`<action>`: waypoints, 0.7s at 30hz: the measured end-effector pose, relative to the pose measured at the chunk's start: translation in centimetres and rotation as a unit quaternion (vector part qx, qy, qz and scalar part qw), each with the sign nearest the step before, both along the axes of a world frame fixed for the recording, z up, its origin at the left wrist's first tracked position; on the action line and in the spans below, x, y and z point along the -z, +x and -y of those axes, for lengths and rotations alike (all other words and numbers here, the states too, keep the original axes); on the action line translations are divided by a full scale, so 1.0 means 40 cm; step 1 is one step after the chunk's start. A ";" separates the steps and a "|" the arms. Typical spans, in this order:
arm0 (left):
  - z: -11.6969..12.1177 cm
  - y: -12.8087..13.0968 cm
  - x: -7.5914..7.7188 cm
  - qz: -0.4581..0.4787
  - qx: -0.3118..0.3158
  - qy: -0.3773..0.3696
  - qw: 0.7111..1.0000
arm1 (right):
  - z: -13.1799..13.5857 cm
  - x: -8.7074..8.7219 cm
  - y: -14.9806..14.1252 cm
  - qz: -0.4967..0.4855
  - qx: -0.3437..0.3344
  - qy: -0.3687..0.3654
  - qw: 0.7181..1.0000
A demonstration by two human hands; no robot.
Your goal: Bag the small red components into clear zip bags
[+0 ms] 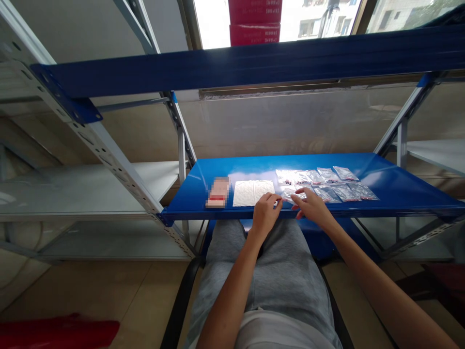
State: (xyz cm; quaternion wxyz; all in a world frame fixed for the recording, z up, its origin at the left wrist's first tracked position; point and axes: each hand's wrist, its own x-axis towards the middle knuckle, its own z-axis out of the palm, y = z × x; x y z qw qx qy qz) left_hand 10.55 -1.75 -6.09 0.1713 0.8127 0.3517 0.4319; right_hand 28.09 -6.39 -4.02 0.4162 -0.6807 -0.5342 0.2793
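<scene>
My left hand (268, 209) is at the shelf's front edge, by the right corner of a white cloth-like sheet (253, 193). Its thumb and fingertips are pinched together; whatever is between them is too small to make out. My right hand (311, 205) is just to the right, its fingers bent and apart, with the fingertips over the nearest of several small clear plastic bags (329, 193). These bags lie in two rows and hold small reddish and dark bits. The right hand partly hides the front bags.
A blue shelf (399, 186) bears everything, with a blue beam (254, 68) above it. A pixelated pinkish block (218, 192) lies left of the sheet. White shelves (90, 189) stand at the left, and red boxes (255, 22) sit above by the window.
</scene>
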 end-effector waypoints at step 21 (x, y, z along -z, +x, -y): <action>-0.048 -0.108 -0.171 0.196 0.064 -0.190 0.960 | -0.042 -0.147 -0.085 -0.129 -0.223 0.081 0.963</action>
